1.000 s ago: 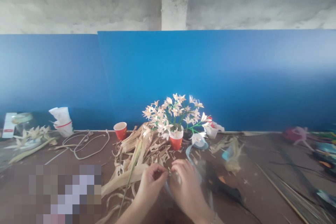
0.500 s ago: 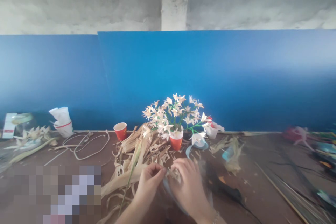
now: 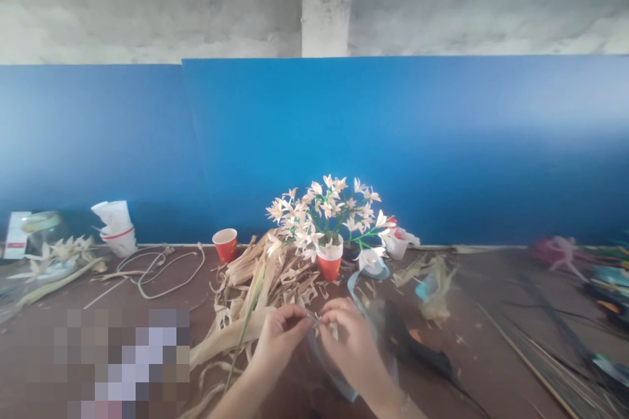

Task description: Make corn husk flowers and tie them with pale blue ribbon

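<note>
Close together over the brown table, my left hand [image 3: 281, 335] and my right hand [image 3: 351, 335] are both closed in a pinch. Between their fingertips is a small thin pale piece [image 3: 313, 319], too small to name. A translucent bluish strip [image 3: 330, 370] hangs or lies below the fingers; whether it joins that piece I cannot tell. Dry corn husks [image 3: 268, 268] are heaped beyond my left hand. Straight ahead, white husk-like flowers on green stems [image 3: 309, 236] stand in a red and white paper cup [image 3: 329, 265]. A black tool with a cord [image 3: 422, 353] lies right of my right hand.
At the back left are another red paper cup [image 3: 225, 246], a white cable [image 3: 147, 275], a white cup with paper [image 3: 119, 240] and more pale flowers [image 3: 61, 255]. Thin sticks [image 3: 545, 366] lie at the right. A blue panel [image 3: 314, 124] closes off the back.
My right hand's fingers have drawn in to a pinch near my left fingertips, and the small thin piece now shows between them. The left hand has barely moved.
</note>
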Demonstrator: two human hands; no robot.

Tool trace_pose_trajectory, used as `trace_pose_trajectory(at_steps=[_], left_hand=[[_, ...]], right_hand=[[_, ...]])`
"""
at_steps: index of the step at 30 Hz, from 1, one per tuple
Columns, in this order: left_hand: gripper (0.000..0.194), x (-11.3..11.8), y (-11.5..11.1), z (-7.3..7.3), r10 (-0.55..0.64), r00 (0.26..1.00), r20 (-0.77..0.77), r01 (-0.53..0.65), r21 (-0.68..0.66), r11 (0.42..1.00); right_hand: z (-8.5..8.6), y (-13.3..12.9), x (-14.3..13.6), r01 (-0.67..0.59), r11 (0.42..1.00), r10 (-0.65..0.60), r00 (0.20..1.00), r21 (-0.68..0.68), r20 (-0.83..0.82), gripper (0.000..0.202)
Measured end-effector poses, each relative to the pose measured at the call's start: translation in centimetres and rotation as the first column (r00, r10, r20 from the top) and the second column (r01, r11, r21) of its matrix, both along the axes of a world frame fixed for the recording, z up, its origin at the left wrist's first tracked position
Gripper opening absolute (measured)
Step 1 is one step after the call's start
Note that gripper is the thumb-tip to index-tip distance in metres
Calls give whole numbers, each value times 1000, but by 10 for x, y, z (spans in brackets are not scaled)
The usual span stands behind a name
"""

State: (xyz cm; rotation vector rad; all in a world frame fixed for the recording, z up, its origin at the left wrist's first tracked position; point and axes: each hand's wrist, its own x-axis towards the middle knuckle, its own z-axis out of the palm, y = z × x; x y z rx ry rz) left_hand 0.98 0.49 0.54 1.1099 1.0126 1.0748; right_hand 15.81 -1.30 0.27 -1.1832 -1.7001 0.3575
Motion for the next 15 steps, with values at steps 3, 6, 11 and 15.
trace_pose_trajectory(at_steps=[3,6,11,15], left_hand=[[25,-3,-1,5,-37,999,-8,37,28,999],[28,-4,-2,9,-81,997,2,81,28,996],[29,-3,0,7,-90,996,13,90,-31,995],[29,-2,0,2,-93,994,60,100,-123,987]], right_hand=[[-2,5,1,-112,966,73,983,-232,-170,11],[-5,9,3,-203,890,90,956,-407,-280,13],[1,4,2,-153,946,98,975,-287,-199,13],[5,-2,0,-24,999,21,996,44,85,12]])
